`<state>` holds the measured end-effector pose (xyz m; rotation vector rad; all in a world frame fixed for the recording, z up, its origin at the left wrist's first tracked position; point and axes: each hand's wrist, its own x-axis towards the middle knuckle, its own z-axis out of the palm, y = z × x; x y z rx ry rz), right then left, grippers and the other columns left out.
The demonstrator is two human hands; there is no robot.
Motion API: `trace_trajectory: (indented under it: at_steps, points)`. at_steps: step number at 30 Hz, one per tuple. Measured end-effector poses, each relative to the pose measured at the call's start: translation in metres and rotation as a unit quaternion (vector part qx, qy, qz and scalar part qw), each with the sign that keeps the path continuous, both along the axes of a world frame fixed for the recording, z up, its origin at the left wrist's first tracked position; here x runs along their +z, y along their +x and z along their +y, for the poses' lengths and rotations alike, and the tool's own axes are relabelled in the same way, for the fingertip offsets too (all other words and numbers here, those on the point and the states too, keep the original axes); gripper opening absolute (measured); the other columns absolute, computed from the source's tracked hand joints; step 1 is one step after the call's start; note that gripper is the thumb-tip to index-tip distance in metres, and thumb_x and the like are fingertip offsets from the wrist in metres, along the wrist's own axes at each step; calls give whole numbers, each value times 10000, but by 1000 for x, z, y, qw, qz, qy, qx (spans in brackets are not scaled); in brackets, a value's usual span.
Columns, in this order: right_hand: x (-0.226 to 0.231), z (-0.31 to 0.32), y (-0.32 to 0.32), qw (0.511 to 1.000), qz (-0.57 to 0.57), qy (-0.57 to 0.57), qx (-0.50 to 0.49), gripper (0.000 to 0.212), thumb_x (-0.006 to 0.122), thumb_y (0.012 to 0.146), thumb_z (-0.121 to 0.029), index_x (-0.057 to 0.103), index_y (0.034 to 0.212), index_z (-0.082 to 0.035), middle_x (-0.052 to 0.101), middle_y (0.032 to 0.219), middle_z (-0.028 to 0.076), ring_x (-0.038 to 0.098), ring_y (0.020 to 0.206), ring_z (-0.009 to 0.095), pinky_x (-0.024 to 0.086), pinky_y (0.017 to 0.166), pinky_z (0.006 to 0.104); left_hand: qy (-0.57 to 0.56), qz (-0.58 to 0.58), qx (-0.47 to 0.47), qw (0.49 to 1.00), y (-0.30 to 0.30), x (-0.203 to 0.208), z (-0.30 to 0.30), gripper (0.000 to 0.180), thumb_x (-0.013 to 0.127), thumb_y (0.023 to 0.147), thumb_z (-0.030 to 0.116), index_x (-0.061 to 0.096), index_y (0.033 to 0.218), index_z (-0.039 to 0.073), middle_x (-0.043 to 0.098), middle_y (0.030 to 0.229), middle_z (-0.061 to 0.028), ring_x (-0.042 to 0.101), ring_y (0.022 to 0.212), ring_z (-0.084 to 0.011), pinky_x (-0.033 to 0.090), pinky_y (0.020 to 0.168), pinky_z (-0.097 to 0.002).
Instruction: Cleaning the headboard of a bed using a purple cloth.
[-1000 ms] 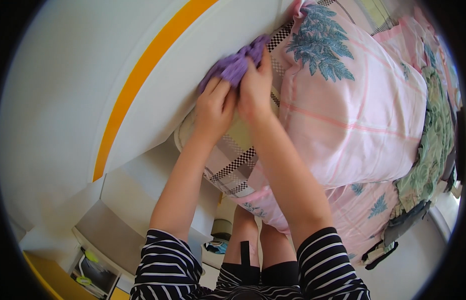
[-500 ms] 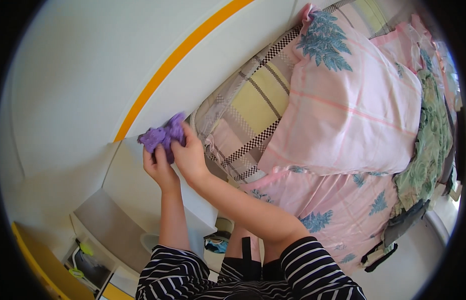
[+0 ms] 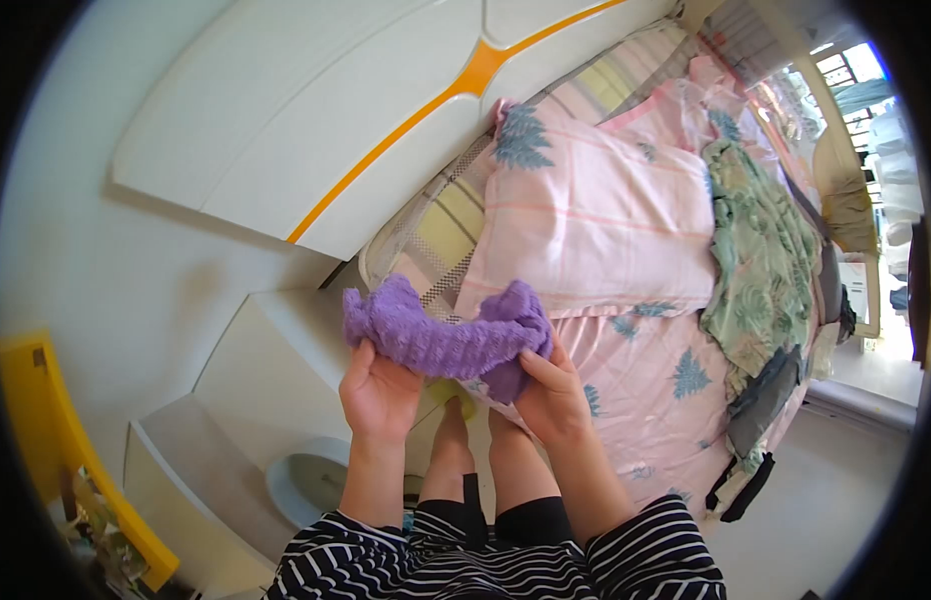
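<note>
Nearest: black-and-white striped sleeves (image 3: 626, 545) at the lower edge, bare legs between them.

Left hand (image 3: 379, 392): fingers closed on the left end of a purple knitted fuzzy cloth (image 3: 441, 338), thumb on top.

Right hand (image 3: 553, 392): fingers pinched on the right end of the same cloth, which bunches above the thumb.

The purple cloth hangs stretched between both hands, held in the air in front of the person, above the near edge of the bed.

Left, lower: white bedside cabinet (image 3: 256, 390); a round pale blue-grey object (image 3: 308, 482) below it. Far left: yellow frame (image 3: 46, 420).

Right: pink sheet with blue leaf prints (image 3: 666, 390). Beyond it, a pink pillow with blue leaf print (image 3: 596, 220) lying on a checked yellow-grey pillow (image 3: 441, 225). Further right: green leaf-patterned fabric (image 3: 761, 260), crumpled.

Farthest: white headboard with an orange stripe (image 3: 316, 110) against the wall.
</note>
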<state>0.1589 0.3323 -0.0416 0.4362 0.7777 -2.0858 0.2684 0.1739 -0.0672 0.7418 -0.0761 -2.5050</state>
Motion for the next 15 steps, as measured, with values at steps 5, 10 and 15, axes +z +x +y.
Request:
trace_trajectory:
  at_steps: [5, 10, 15]
  points:
    - [60, 59, 14, 997, 65, 28, -28, 513, 481, 926, 57, 376, 1423, -17, 495, 1366, 147, 509, 1252, 261, 400, 1092, 428, 45, 58, -48, 996, 19, 62, 39, 464, 363, 1011, 150, 338, 1474, 154, 453, 1459, -77, 461, 1318, -268, 349, 1107, -496]
    - [109, 110, 7, 949, 241, 201, -4, 316, 475, 985, -38, 528, 1297, -29, 607, 1199, 90, 587, 1087, 169, 467, 965, 311, -77, 64, -119, 988, 16, 132, 77, 483, 414, 987, 151, 358, 1466, 128, 490, 1424, -68, 487, 1292, -249, 362, 1100, -446]
    - [169, 182, -5, 950, 249, 171, -79, 196, 463, 986, -45, 571, 1148, -18, 629, 1092, 70, 601, 1001, 154, 481, 892, 285, -254, -1, -138, 957, 8, 191, 128, 507, 474, 966, 178, 374, 1461, 127, 497, 1418, -70, 500, 1275, -242, 373, 1088, -447]
